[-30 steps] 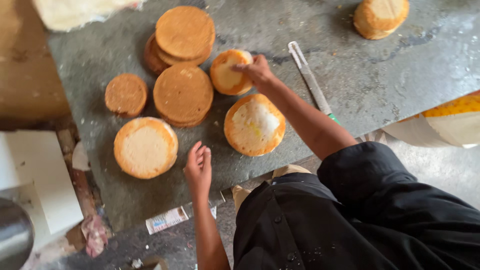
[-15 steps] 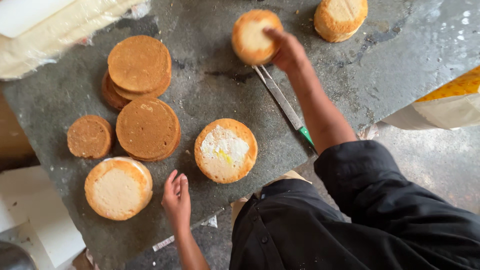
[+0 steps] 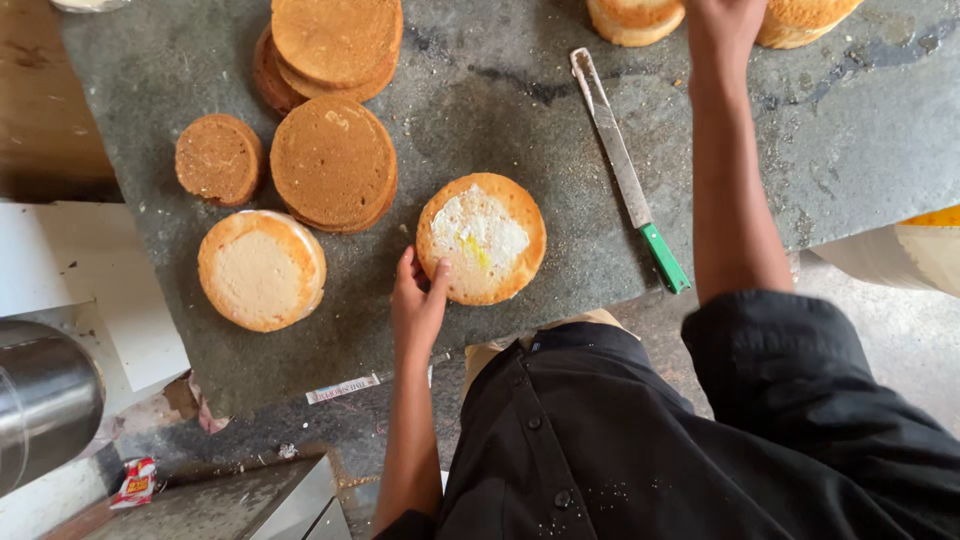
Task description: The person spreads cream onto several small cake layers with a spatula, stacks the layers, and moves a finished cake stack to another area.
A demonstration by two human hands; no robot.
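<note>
We steady the cream-topped cake layer (image 3: pixel 482 238) on our grey stone worktop (image 3: pixel 850 130).
Left hand (image 3: pixel 417 305), grip loosely open, touches its edge; right hand (image 3: pixel 722 25) reaches far cakes, grip unclear.

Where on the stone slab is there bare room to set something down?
Bare stone slab lies right of the right forearm, and between the creamed cake round and the green-handled knife. The left is crowded with brown cake layers and a pale round. The left hand touches the creamed round.
</note>
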